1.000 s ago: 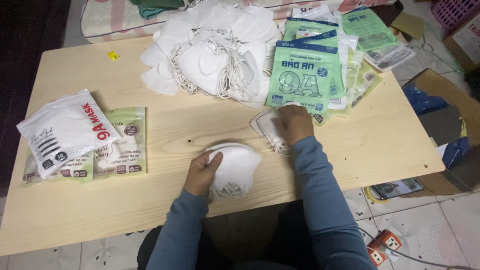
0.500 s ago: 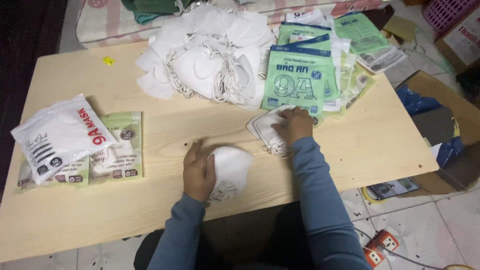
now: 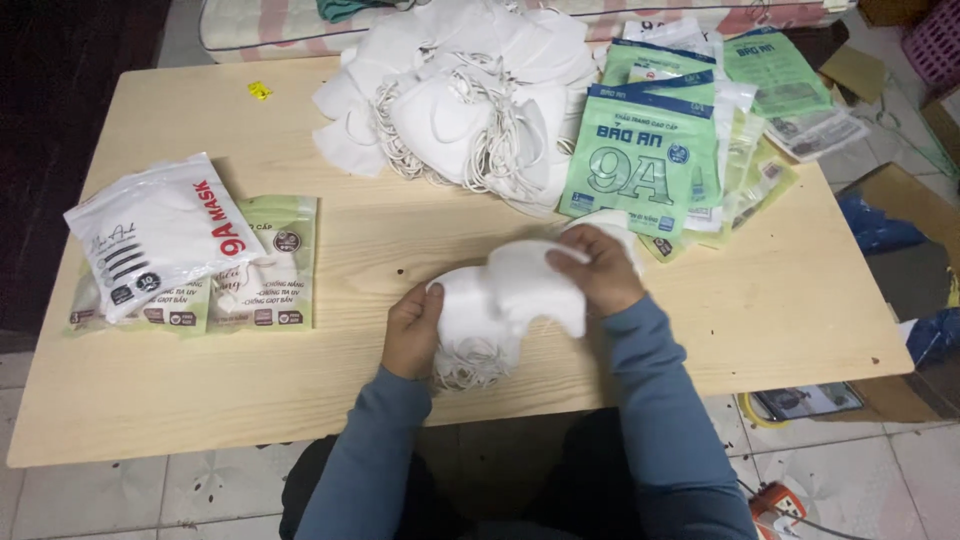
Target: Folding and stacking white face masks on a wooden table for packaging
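The left hand (image 3: 412, 330) is curled around the near-left side of a small stack of white masks (image 3: 470, 320) at the near middle of the table (image 3: 150, 400), thumb on top, with the ear loops bunched below its fingers. The right hand (image 3: 597, 268) pinches another white mask (image 3: 535, 285) by its far edge and holds it over the right of the stack, touching it. Just past the right hand sits a bit more white, partly hidden.

Far across the table lies a big heap of loose masks (image 3: 470, 95) tangled in their loops. To its right, green packets (image 3: 640, 165) are fanned out. At the left, a white pouch (image 3: 155, 235) lies across some pale green packets (image 3: 270, 270). A yellow scrap (image 3: 259, 90) sits near the far-left corner.
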